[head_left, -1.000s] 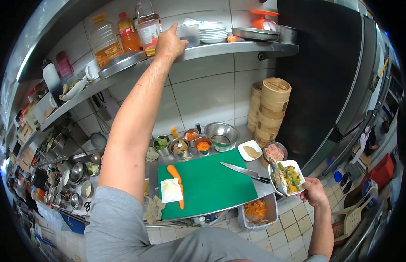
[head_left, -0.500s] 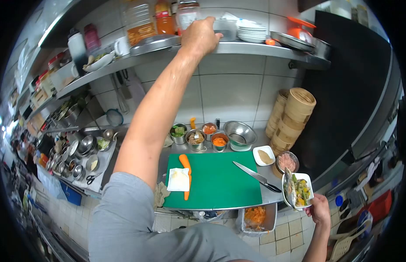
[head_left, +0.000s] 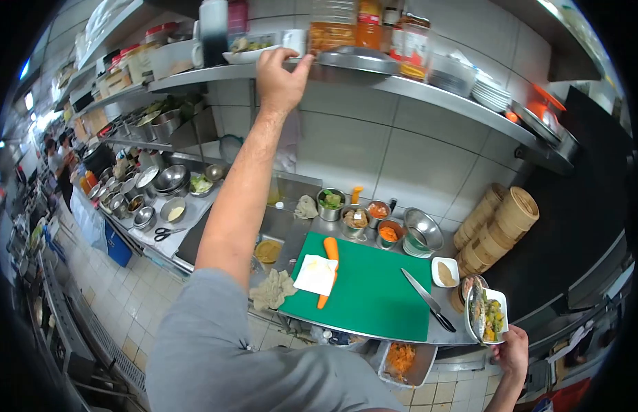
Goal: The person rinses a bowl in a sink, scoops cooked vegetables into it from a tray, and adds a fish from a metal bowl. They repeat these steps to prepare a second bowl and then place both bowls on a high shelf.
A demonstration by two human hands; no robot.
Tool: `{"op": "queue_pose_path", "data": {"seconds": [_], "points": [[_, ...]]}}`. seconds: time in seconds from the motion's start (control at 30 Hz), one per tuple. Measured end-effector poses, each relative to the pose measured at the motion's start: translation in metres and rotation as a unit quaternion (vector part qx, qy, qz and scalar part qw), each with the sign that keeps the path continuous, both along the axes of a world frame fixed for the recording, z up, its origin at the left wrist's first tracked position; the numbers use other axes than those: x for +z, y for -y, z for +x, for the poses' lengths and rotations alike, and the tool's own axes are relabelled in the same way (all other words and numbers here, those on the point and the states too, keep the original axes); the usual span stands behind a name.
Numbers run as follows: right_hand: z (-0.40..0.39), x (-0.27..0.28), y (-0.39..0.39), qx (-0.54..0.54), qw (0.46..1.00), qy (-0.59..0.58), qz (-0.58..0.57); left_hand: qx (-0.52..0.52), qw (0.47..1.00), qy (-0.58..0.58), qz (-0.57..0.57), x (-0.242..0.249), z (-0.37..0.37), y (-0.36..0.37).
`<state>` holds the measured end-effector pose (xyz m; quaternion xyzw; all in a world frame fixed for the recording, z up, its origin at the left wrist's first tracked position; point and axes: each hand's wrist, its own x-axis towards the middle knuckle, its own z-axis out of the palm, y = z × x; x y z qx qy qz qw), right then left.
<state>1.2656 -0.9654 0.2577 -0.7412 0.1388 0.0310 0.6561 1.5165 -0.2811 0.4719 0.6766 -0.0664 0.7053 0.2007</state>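
Observation:
My left hand (head_left: pixel 281 79) is raised to the steel shelf, thumb spread from the bent fingers, just below a white mug (head_left: pixel 294 42) and beside a white oval dish of food (head_left: pixel 249 49). My right hand (head_left: pixel 512 350) grips the lower rim of a white square bowl (head_left: pixel 475 328) holding a whole fish (head_left: pixel 478 310) and chopped green and yellow vegetables (head_left: pixel 494 321). On the green cutting board (head_left: pixel 374 295) lie a carrot (head_left: pixel 331 248) partly under a white cloth-like square (head_left: pixel 315 275), and a knife (head_left: pixel 422 292) at the right edge.
Behind the board stand metal cups with lettuce (head_left: pixel 330 200) and carrot (head_left: pixel 387 235), and steel bowls (head_left: pixel 423 230). Bamboo steamers (head_left: pixel 499 237) stack at right beside a white dish of powder (head_left: pixel 445 272). Below is a bin of orange shreds (head_left: pixel 401 360). A metal lid (head_left: pixel 358 60) lies on the shelf (head_left: pixel 415 86).
My left hand has moved left along the shelf, from beside a clear container to the mug and oval dish. The view has turned left. My right hand still holds the bowl.

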Motion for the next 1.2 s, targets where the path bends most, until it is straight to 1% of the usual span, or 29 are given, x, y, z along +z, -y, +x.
{"op": "queue_pose_path", "data": {"seconds": [0.03,0.13,0.17,0.2,0.27,0.3,0.33,0.37,0.4,0.47,0.5,0.53,0.6,0.63,0.7,0.77,0.83,0.87,0.9,0.93,0.97,1.0,1.03,1.07,1.13,1.17,1.2], "points": [[0.001,0.004,-0.01,-0.003,1.0,0.001,-0.002,0.022,0.999,0.039,-0.014,-0.003,-0.004,-0.023],[-0.001,0.03,-0.053,-0.01,0.999,-0.015,-0.034,-0.009,0.973,0.161,-0.168,0.001,-0.013,-0.108],[0.0,0.032,-0.061,0.007,0.999,0.005,-0.042,0.009,0.97,0.173,-0.171,0.004,-0.005,-0.156],[-0.001,0.037,-0.075,-0.009,0.999,0.01,-0.044,0.021,0.966,0.151,-0.211,0.015,-0.017,-0.175],[-0.003,0.051,-0.11,-0.032,0.998,0.023,-0.054,0.07,0.981,0.095,-0.153,0.036,-0.005,-0.25],[-0.002,0.057,-0.127,-0.032,0.998,0.028,-0.054,0.07,0.981,0.099,-0.154,0.05,-0.011,-0.262],[-0.003,0.062,-0.143,-0.042,0.997,0.026,-0.057,0.083,0.987,-0.024,-0.133,0.065,-0.014,-0.271],[-0.005,0.065,-0.159,-0.053,0.997,0.023,-0.06,0.094,0.978,-0.149,-0.11,0.072,-0.015,-0.282],[-0.007,0.066,-0.176,-0.056,0.996,0.025,-0.06,0.091,0.979,-0.148,-0.11,0.072,-0.001,-0.304],[-0.009,0.07,-0.209,-0.061,0.996,0.035,-0.05,0.168,0.955,-0.241,-0.048,0.074,0.037,-0.34],[-0.01,0.071,-0.225,-0.069,0.995,0.03,-0.06,0.194,0.942,-0.269,-0.055,0.079,0.035,-0.338],[-0.011,0.07,-0.239,-0.072,0.995,0.03,-0.059,0.191,0.943,-0.269,-0.053,0.085,0.034,-0.336],[-0.013,0.068,-0.263,-0.057,0.998,0.017,-0.037,0.157,0.921,-0.348,-0.077,0.088,0.036,-0.337],[-0.015,0.069,-0.275,-0.059,0.997,0.016,-0.039,0.156,0.914,-0.367,-0.081,0.088,0.036,-0.334],[-0.019,0.07,-0.299,-0.056,0.998,0.008,-0.018,0.16,0.906,-0.387,-0.064,0.088,0.05,-0.341],[-0.02,0.068,-0.306,-0.051,0.999,0.002,-0.013,0.16,0.898,-0.407,-0.042,0.088,0.074,-0.349],[-0.02,0.07,-0.318,-0.042,0.999,0.006,-0.006,0.193,0.887,-0.419,-0.03,0.085,0.096,-0.363],[-0.021,0.076,-0.325,-0.049,0.999,0.004,-0.004,0.187,0.887,-0.42,-0.025,0.082,0.086,-0.355],[-0.021,0.082,-0.332,-0.052,0.999,0.003,-0.011,0.089,0.937,-0.338,-0.011,0.076,0.063,-0.343],[-0.02,0.089,-0.34,-0.055,0.998,0.003,-0.019,-0.012,0.968,-0.25,0.002,0.07,0.041,-0.332],[-0.02,0.099,-0.35,-0.054,0.998,0.005,-0.03,-0.018,0.968,-0.251,0.003,0.062,0.024,-0.323],[-0.013,0.094,-0.351,-0.12,0.991,0.027,-0.046,-0.097,0.958,-0.268,0.041,0.054,0.01,-0.316],[-0.011,0.104,-0.349,-0.076,0.996,0.029,-0.044,-0.175,0.94,-0.283,0.079,0.052,0.004,-0.309],[-0.008,0.117,-0.35,-0.032,0.998,0.029,-0.044,-0.184,0.937,-0.285,0.081,0.052,0.004,-0.307],[0.0,0.135,-0.358,-0.023,0.997,0.054,-0.056,-0.163,0.919,-0.341,0.114,0.056,0.01,-0.313],[0.002,0.149,-0.371,-0.05,0.996,0.044,-0.06,-0.124,0.929,-0.347,0.027,0.06,0.037,-0.326],[0.008,0.154,-0.37,-0.035,0.996,0.048,-0.061,-0.129,0.928,-0.347,0.03,0.069,0.036,-0.324]]}}
